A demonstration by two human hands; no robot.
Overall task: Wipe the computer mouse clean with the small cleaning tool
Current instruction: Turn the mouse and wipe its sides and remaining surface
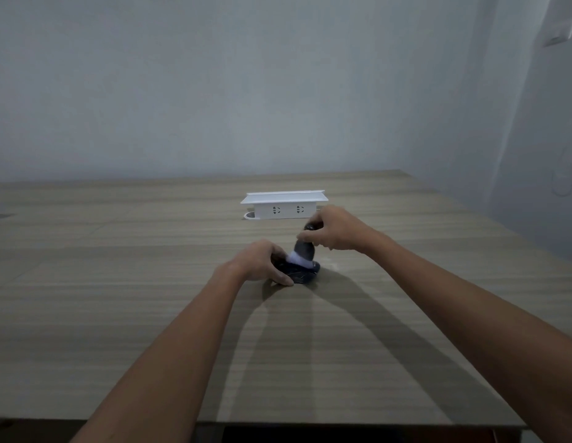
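A dark computer mouse [302,273] lies on the wooden table [118,282] near its middle. My left hand [262,262] grips the mouse from its left side, with the thumb along the near edge. My right hand [334,230] pinches the dark handle of a small cleaning brush [302,252]. The brush has grey bristles with white tips, and those tips press down on the top of the mouse. Part of the mouse is hidden under my left hand and the bristles.
A white pop-up socket box [284,204] stands on the table just beyond my hands, its lid raised. The table's near edge [342,425] runs along the bottom. A grey wall rises behind, with a switch plate [558,33] at upper right.
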